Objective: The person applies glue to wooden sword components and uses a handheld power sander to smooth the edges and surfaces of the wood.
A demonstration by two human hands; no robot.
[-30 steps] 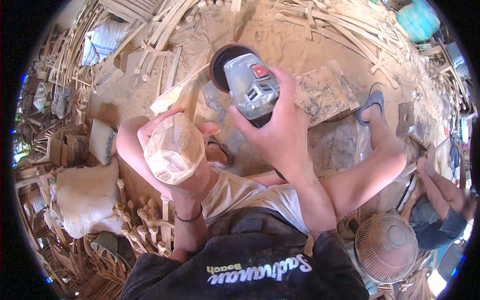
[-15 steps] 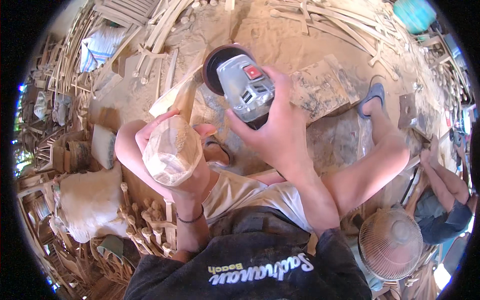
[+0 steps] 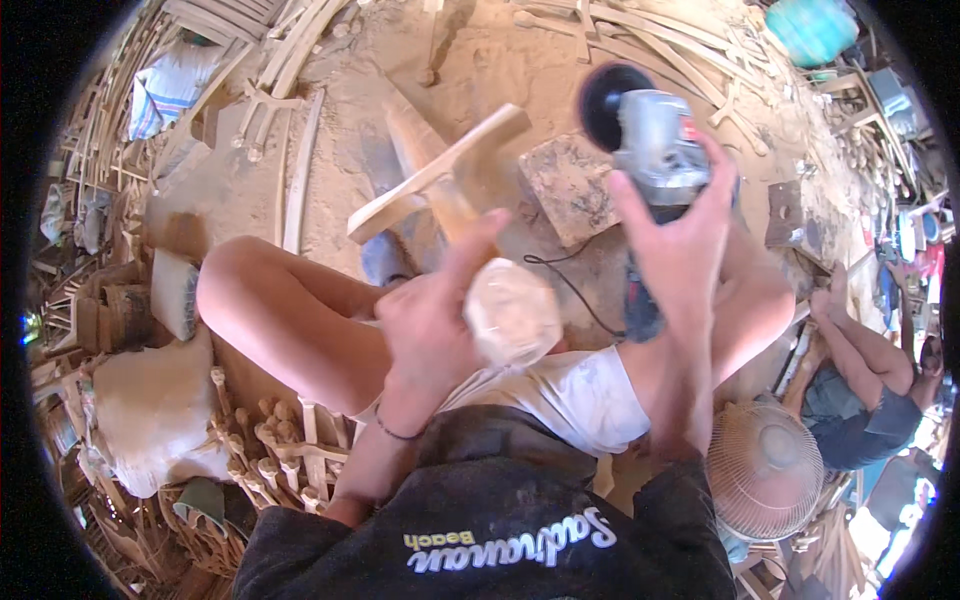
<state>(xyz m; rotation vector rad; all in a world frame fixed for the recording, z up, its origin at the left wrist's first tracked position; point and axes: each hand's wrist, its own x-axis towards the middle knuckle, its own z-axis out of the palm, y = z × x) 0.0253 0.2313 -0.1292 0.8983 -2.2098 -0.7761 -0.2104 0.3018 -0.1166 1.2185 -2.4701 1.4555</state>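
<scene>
My left hand (image 3: 425, 325) is closed round the grip of a pale wooden sword (image 3: 440, 175). Its faceted pommel (image 3: 513, 312) faces up toward me, while the flat crossguard lies beyond my fingers and the blade points away over the dusty floor. Off to the right, my right hand (image 3: 685, 235) grips the grey body of an angle grinder (image 3: 660, 140). The grinder's dark round disc (image 3: 607, 105) stands apart from the wood; motion blur hides whether it spins.
A flat worn block (image 3: 575, 190) lies on the floor between my legs, with a black cable (image 3: 572, 285) near it. Carved wooden pieces (image 3: 265, 465) stand at lower left. A fan (image 3: 768, 470) and a seated person (image 3: 855, 410) are at right. Wooden strips (image 3: 650, 50) lie at the far side.
The grinder has moved right, away from the wooden sword. My left hand has shifted right and turned the sword, so its crossguard now shows. The pommel has moved right.
</scene>
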